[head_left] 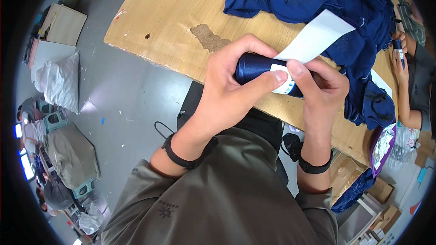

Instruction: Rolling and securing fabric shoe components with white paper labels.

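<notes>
A tight roll of navy blue fabric (pixel 249 67) lies level above the table edge, with my left hand (pixel 227 88) closed round it. My left thumb presses a printed part of a white paper strip (pixel 318 34) onto the roll. The strip's long free end sticks up and away to the right. Fingers of my right hand (pixel 322 84) are closed on the right end of the roll, the thumb pinning the strip at its bend. What lies under the right fingers is partly hidden.
Navy garments (pixel 295 0) are heaped on the wooden table (pixel 154 16), which has a worn patch (pixel 209 37). At the right, another person's hand (pixel 400 66) holds a similar banded roll. A white sack (pixel 59 81) and a covered stack (pixel 70 152) stand on the floor at left.
</notes>
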`<state>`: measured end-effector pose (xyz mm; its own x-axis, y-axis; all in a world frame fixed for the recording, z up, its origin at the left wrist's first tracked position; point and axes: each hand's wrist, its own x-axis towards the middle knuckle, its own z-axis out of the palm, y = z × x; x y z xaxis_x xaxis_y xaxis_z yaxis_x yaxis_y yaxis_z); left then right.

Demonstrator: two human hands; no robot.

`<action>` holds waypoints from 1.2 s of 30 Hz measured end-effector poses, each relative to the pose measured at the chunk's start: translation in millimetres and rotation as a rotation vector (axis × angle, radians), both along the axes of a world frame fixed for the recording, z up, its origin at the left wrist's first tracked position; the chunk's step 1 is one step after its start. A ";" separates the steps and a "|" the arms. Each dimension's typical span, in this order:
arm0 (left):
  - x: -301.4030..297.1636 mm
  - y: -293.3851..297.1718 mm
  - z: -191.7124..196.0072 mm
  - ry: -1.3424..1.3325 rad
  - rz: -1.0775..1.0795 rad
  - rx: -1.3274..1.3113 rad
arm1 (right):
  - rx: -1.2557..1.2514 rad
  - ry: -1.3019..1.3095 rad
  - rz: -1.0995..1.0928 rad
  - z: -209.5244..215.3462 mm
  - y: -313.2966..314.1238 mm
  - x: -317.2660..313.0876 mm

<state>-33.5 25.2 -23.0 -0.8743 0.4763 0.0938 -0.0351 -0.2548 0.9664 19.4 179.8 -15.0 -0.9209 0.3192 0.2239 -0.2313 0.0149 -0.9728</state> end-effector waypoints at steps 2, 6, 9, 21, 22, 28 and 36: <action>-0.2 0.4 -1.1 0.020 0.010 -0.013 | -0.037 -0.011 0.015 -0.2 2.7 -1.3; 1.5 0.6 -5.6 0.118 0.031 0.023 | 0.175 0.133 0.178 -5.2 13.8 -4.9; 0.5 -2.5 -2.0 0.073 0.007 -0.007 | 0.121 0.055 0.193 -5.5 14.8 -2.6; 1.0 1.3 -0.6 0.003 -0.003 0.009 | 0.167 0.105 -0.040 -5.4 1.0 1.5; 0.7 3.2 -1.2 0.025 0.018 0.001 | 0.170 0.106 -0.041 -4.7 2.1 -0.2; -7.4 5.4 -8.4 0.197 0.108 -0.012 | 0.247 0.062 -0.054 -17.0 2.4 -9.1; 4.7 1.7 -2.5 -0.013 0.105 0.085 | 0.285 0.226 -0.112 -4.9 -12.5 3.0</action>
<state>-28.7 26.9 -25.6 -0.9205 0.3727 0.1178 -0.0165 -0.3383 0.9409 22.4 167.3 -19.9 -0.8012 0.3106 0.5115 -0.4209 0.3152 -0.8506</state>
